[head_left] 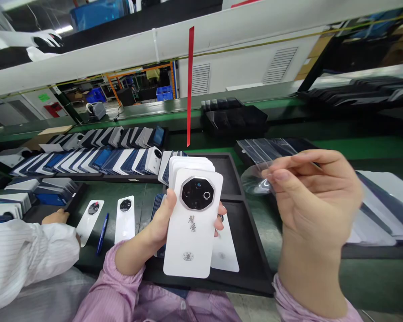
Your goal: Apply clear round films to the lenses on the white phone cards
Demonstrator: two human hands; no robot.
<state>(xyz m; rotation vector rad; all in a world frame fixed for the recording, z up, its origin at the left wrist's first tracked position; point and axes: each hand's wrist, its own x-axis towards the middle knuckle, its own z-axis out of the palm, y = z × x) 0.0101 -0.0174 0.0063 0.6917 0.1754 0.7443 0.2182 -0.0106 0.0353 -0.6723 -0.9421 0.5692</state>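
Note:
My left hand [163, 219] is wrapped round a white phone back cover [188, 241], which faces me with its black octagonal camera area at the top and dark lettering below. More white covers [191, 163] show just behind its upper edge; whether my hand holds them too I cannot tell. Raised at the right, my right hand [315, 197] pinches a small clear round film [255, 179] between thumb and fingers, apart from the cover. Beneath my left hand another white cover [226, 252] lies tilted in a black tray [251, 232].
Trays of upright white and blue covers [121, 161] line the bench at left. A blue marker [102, 235] lies between two white covers. A co-worker's white sleeve [30, 255] and hand are at far left. Clear films [268, 150] and flat sheets [383, 214] lie at right.

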